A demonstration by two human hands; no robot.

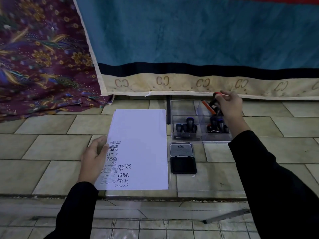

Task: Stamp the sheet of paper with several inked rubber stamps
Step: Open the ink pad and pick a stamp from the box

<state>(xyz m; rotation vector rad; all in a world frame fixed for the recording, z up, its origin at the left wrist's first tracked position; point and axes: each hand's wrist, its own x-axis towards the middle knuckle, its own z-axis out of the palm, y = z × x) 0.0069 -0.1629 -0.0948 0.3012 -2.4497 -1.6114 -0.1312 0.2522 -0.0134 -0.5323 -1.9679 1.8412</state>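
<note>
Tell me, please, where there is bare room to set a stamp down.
A bare patch lies right of the ink pad, this side of the tray. The sheet is unstamped on its far half. That tray is crowded with stamps.

I see a teal blanket (198, 31) hanging across the back, with a dark band and a cream border printed with CC marks along its lower edge. Left of the blanket, a purple floral cloth (39, 57) drapes down. Below the blanket lie pale green tiles (51, 125).
</note>
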